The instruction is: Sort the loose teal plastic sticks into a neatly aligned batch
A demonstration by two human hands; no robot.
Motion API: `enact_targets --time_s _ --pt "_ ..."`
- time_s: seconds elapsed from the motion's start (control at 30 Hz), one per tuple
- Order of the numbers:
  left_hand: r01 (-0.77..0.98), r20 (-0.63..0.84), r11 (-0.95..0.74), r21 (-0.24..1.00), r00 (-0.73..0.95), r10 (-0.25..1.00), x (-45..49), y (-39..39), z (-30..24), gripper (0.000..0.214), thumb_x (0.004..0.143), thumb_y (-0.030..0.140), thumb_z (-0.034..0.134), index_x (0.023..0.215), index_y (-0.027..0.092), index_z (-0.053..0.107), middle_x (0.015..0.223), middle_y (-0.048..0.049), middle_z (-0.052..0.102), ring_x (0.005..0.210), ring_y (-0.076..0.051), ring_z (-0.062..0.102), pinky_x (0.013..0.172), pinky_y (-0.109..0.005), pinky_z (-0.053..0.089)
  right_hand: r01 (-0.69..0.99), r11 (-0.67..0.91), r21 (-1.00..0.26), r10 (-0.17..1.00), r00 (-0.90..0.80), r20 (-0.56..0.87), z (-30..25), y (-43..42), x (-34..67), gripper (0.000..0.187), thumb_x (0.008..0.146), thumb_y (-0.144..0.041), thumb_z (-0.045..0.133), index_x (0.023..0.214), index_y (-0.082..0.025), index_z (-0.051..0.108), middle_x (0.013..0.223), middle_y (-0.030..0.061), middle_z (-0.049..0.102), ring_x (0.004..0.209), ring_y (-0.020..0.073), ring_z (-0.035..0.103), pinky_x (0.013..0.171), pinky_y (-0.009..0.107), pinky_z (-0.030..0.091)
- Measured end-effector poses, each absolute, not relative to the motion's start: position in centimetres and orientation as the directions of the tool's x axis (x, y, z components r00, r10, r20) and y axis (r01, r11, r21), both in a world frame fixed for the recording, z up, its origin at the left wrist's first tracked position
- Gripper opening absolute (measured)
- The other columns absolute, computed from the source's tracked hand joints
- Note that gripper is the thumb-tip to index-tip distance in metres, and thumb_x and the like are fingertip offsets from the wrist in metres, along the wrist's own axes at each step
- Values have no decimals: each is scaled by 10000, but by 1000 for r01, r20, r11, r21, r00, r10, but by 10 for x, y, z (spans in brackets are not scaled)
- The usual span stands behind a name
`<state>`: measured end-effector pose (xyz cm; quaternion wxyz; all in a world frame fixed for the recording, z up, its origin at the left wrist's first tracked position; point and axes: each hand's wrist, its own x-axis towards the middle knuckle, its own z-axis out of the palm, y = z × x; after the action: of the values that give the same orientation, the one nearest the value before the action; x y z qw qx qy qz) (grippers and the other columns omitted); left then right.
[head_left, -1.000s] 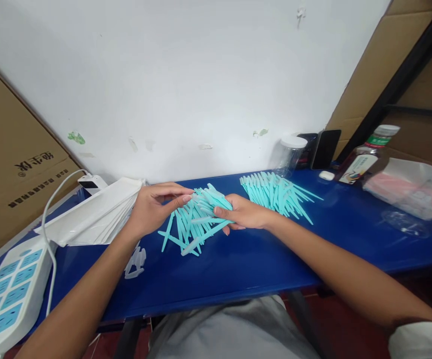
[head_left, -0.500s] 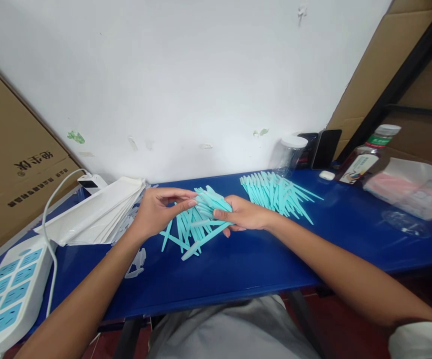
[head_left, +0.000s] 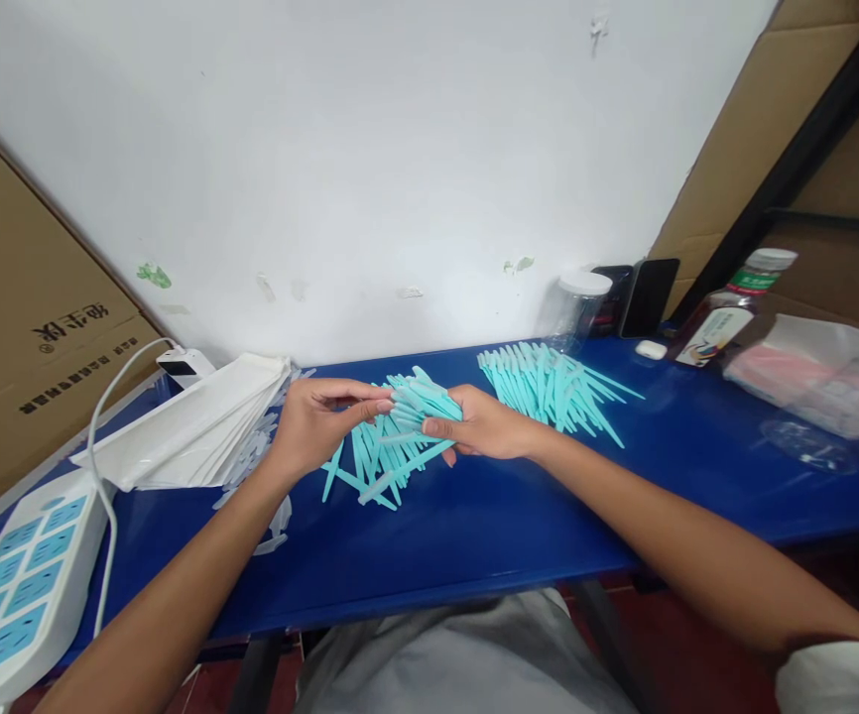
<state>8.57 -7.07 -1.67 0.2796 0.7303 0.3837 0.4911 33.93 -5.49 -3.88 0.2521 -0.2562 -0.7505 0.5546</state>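
My right hand (head_left: 483, 428) grips a fanned bunch of teal sticks (head_left: 407, 421); their long axes run leftward and toward me. My left hand (head_left: 317, 424) is just left of it, fingers loosely curled, fingertips at the sticks' far ends, nothing clamped. The bunch hangs over the mid worktop (head_left: 474, 526). Bare blue surface toward the near edge; second stick pile (head_left: 549, 382) right.

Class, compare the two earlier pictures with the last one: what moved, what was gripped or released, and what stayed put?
The left hand drew slightly right, fingertips closing toward the right hand over the near pile of teal sticks. The right hand keeps its grip on a bundle. Nothing was released. The far teal pile, white bags and power strip stayed put.
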Motion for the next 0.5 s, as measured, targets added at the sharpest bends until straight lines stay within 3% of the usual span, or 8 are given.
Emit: enact_targets --time_s 0.23,0.5 --pt "256 485 -551 794 278 829 87 -73 -18 184 861 326 797 998 215 847 999 -77 815 756 -205 747 644 -298 628 119 264 -957 724 -680 115 -36 -57 338 511 872 -636 692 989 -140 660 588 -3 650 443 89 455 438 209 332" --pt "198 460 -544 815 349 816 88 -71 -18 249 972 350 653 939 188 840 1014 -94 784 782 -195 705 640 -294 598 125 266 -956 746 -654 122 -39 -57 337 503 870 -622 702 997 -137 660 580 -2 650 440 91 451 441 211 333"
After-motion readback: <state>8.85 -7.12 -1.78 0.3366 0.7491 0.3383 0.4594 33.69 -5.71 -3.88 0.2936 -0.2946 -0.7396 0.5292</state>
